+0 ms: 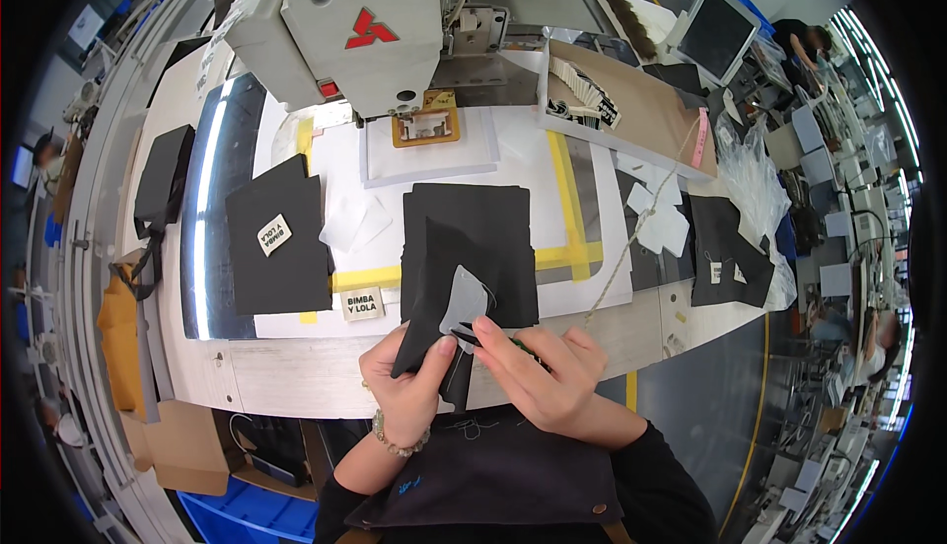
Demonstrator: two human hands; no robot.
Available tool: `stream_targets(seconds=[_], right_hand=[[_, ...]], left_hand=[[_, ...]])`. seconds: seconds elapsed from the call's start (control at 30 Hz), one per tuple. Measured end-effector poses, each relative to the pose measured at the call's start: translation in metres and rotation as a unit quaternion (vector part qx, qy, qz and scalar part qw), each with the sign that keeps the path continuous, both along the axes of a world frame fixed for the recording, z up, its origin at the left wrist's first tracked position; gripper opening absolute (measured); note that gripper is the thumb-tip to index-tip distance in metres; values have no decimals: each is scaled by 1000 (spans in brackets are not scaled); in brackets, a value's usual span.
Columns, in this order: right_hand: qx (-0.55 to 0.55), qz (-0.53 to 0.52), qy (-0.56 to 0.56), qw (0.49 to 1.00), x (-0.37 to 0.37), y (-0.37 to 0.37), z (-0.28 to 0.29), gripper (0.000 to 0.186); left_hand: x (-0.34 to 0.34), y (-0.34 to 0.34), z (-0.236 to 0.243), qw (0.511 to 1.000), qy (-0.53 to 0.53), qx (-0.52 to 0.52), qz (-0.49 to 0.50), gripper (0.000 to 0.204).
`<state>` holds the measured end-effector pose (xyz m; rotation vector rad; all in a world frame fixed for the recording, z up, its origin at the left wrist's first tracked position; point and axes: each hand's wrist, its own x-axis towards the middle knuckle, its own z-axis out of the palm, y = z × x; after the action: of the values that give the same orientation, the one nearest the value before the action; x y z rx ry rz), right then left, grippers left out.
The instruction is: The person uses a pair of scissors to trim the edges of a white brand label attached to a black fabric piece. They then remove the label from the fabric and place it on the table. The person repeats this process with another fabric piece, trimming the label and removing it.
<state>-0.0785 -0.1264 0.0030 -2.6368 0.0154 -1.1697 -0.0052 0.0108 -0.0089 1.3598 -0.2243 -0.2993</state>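
Where two hands [414, 374] [543, 374] nearly meet, black fabric [469, 214] bears one white patch [467, 295].

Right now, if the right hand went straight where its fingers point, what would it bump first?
Most likely the whitish patch on the black fabric, just beyond the fingers of the right hand. They look very close; this view can't show whether they touch.

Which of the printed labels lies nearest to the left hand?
The cream label beside the lower yellow tape; the labels on black cloths lie farther from the left hand.
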Motion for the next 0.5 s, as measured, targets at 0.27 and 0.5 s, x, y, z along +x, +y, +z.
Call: stream_targets(seconds=[0.27, 0.5], right_hand=[[-22, 21, 9, 999, -1, -2, 1, 38], [-108, 33, 4, 994, 2, -11, -1, 31]], left_hand=[[0, 1, -3, 1000, -15, -5, -16, 8], [-2, 0, 1, 1000, 9, -6, -27, 7]])
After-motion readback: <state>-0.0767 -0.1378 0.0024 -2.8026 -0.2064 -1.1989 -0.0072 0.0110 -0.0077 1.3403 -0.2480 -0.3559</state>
